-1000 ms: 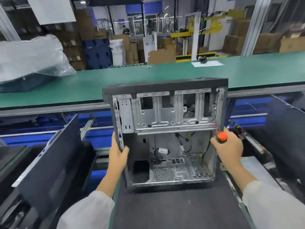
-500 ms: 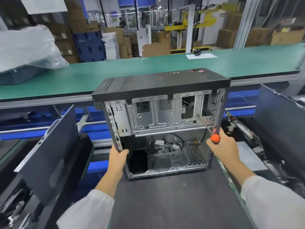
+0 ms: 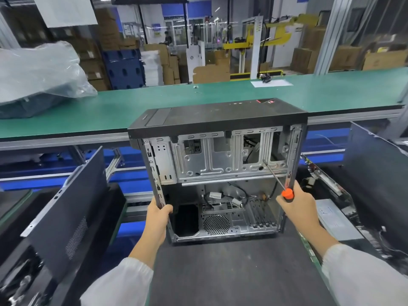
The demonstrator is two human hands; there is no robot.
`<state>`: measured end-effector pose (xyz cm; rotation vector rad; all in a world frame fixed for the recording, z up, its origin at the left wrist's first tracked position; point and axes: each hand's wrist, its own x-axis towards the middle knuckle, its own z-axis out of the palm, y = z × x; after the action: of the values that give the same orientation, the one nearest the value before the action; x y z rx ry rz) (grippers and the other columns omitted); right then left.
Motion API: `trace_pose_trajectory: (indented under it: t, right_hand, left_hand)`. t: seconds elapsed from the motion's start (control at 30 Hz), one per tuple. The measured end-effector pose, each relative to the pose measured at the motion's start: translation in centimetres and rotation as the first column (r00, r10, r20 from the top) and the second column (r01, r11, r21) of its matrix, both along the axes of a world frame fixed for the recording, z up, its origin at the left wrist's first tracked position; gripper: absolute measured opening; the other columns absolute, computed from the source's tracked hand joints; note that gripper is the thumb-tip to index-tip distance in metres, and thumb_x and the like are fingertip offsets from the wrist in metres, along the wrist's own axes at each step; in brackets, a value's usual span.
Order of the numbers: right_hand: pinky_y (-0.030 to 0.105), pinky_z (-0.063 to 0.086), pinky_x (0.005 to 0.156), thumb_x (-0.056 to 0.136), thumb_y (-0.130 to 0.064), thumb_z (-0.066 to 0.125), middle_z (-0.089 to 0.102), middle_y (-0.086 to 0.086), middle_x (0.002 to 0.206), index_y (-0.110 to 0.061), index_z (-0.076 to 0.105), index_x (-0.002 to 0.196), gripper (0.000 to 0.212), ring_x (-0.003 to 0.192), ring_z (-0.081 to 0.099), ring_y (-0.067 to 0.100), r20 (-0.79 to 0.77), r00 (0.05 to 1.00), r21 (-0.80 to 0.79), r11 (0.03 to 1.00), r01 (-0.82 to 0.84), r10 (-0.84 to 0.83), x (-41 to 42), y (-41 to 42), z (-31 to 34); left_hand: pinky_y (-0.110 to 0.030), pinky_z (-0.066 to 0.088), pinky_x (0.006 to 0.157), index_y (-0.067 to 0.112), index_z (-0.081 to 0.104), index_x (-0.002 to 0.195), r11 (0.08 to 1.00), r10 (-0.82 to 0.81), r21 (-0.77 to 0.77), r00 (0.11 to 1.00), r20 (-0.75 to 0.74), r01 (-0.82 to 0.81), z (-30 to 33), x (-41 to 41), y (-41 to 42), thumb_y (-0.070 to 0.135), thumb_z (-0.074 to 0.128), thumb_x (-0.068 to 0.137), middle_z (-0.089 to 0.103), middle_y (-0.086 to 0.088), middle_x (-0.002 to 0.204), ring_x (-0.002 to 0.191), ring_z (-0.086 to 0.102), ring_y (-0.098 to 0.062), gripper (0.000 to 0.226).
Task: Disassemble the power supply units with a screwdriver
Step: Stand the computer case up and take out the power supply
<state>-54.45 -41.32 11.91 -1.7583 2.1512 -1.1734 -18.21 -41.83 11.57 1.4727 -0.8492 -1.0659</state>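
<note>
An open computer case (image 3: 217, 120) stands on a dark mat (image 3: 231, 272) in front of me, its black front panel facing up and its bare metal inside facing me. My left hand (image 3: 159, 214) grips the case's left edge. My right hand (image 3: 297, 200) presses against the right edge and holds a screwdriver (image 3: 278, 182) with an orange collar; its shaft points up and left into the drive cage (image 3: 220, 157). Loose cables (image 3: 223, 197) and a round fan grille (image 3: 216, 224) show in the lower half. No power supply unit is visible inside.
A green conveyor belt (image 3: 198, 100) runs across behind the case, with a plastic-wrapped bundle (image 3: 37, 78) at its left. Black side panels lean at my left (image 3: 66, 208) and right (image 3: 375, 173). A grey metal box (image 3: 335, 219) lies at the right of the mat.
The case has tipped so its black front panel now faces up, and it sits lower on the mat. The screwdriver tip has swung inward toward the drive cage. Both hands kept their hold.
</note>
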Motion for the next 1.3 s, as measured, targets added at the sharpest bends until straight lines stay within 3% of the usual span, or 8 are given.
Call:
trace_pose_trajectory:
  t: [0.2, 0.43, 0.77, 0.83, 0.9, 1.0, 1.13, 1.3]
  right_hand:
    - [0.020, 0.034, 0.046, 0.079, -0.009, 0.070, 0.052, -0.002, 0.052, -0.018, 0.049, 0.089, 0.025, 0.048, 0.050, 0.011, 0.009, 1.000, -0.092, 0.996, 0.000, 0.001, -0.4, -2.7, 0.9]
    - [0.034, 0.048, 0.053, 0.081, -0.014, 0.067, 0.056, 0.001, 0.055, -0.014, 0.054, 0.102, 0.025, 0.051, 0.056, 0.022, -0.005, 1.000, 0.004, 1.000, -0.016, 0.016, -1.2, -4.7, -0.8]
    - [0.026, 0.041, 0.052, 0.089, -0.032, 0.064, 0.054, -0.007, 0.056, -0.018, 0.052, 0.116, 0.033, 0.053, 0.055, 0.015, -0.048, 0.999, 0.023, 1.000, 0.013, -0.012, -0.8, -3.6, -0.9]
    - [0.027, 0.040, 0.054, 0.091, -0.039, 0.061, 0.053, -0.006, 0.059, -0.013, 0.053, 0.126, 0.044, 0.058, 0.059, 0.020, -0.051, 0.997, 0.024, 0.998, 0.051, -0.049, -0.3, -2.5, -1.3]
    - [0.028, 0.042, 0.058, 0.093, -0.038, 0.059, 0.054, -0.004, 0.064, -0.010, 0.057, 0.124, 0.041, 0.062, 0.058, 0.022, -0.020, 0.998, 0.077, 0.995, 0.064, -0.062, 0.0, -1.0, -2.1]
    - [0.030, 0.040, 0.056, 0.093, -0.027, 0.058, 0.055, -0.002, 0.062, -0.018, 0.056, 0.080, 0.016, 0.063, 0.058, 0.027, 0.005, 0.994, 0.129, 0.986, 0.105, -0.106, -0.3, 2.0, -4.1]
    - [0.030, 0.037, 0.057, 0.093, -0.036, 0.051, 0.060, 0.001, 0.066, -0.023, 0.050, 0.069, 0.028, 0.069, 0.059, 0.029, -0.175, 0.973, 0.291, 0.936, 0.199, -0.152, -1.5, 5.7, -5.7]
    - [0.031, 0.041, 0.058, 0.092, -0.042, 0.052, 0.052, -0.003, 0.063, -0.019, 0.047, 0.063, 0.037, 0.067, 0.055, 0.029, -0.245, 0.959, 0.328, 0.919, 0.219, -0.142, -3.9, 7.3, -5.7]
  left_hand:
    - [-0.026, 0.041, 0.067, 0.013, 0.051, 0.086, 0.997, 0.011, -0.076, 1.000, 0.025, -0.009, 1.5, -0.6, -2.6, -0.015, 0.050, 0.083, 0.050, -0.001, 0.072, 0.068, 0.045, -0.015, 0.029]
    - [-0.025, 0.044, 0.069, 0.008, 0.053, 0.104, 0.999, 0.004, -0.054, 1.000, 0.014, -0.003, 0.1, -1.8, -3.6, -0.015, 0.047, 0.084, 0.056, 0.001, 0.077, 0.073, 0.050, -0.014, 0.031]
    - [-0.025, 0.050, 0.088, 0.017, 0.053, 0.122, 0.991, -0.128, -0.047, 0.991, -0.031, 0.126, -0.6, -1.0, -3.2, 0.001, 0.066, 0.089, 0.067, 0.003, 0.109, 0.100, 0.062, -0.012, 0.039]
    - [-0.021, 0.056, 0.070, 0.014, 0.049, 0.124, 0.986, -0.160, 0.043, 0.987, 0.002, 0.160, -1.2, -0.9, -2.6, 0.006, 0.072, 0.086, 0.065, -0.001, 0.113, 0.098, 0.063, -0.015, 0.046]
    - [-0.040, 0.059, 0.079, 0.003, 0.045, 0.126, 0.964, -0.186, 0.211, 0.976, 0.111, 0.160, -2.3, -1.2, -1.9, 0.008, 0.072, 0.086, 0.062, -0.016, 0.117, 0.098, 0.063, -0.032, 0.049]
    - [-0.051, 0.055, 0.087, -0.003, 0.044, 0.122, 0.897, -0.258, 0.437, 0.881, 0.397, 0.065, -3.2, -1.6, 0.0, 0.020, 0.066, 0.088, 0.051, -0.021, 0.119, 0.097, 0.059, -0.037, 0.046]
    - [-0.032, 0.057, 0.054, -0.002, 0.059, 0.098, 0.807, -0.443, 0.530, 0.860, 0.254, 0.260, -3.2, -3.8, 2.3, 0.013, 0.057, 0.094, 0.061, -0.016, 0.088, 0.065, 0.064, -0.024, 0.016]
    - [-0.019, 0.047, 0.048, 0.006, 0.064, 0.083, 0.790, -0.581, 0.344, 0.799, 0.157, 0.507, -1.1, -11.8, 3.6, 0.009, 0.049, 0.097, 0.059, -0.005, 0.067, 0.061, 0.063, -0.016, 0.020]
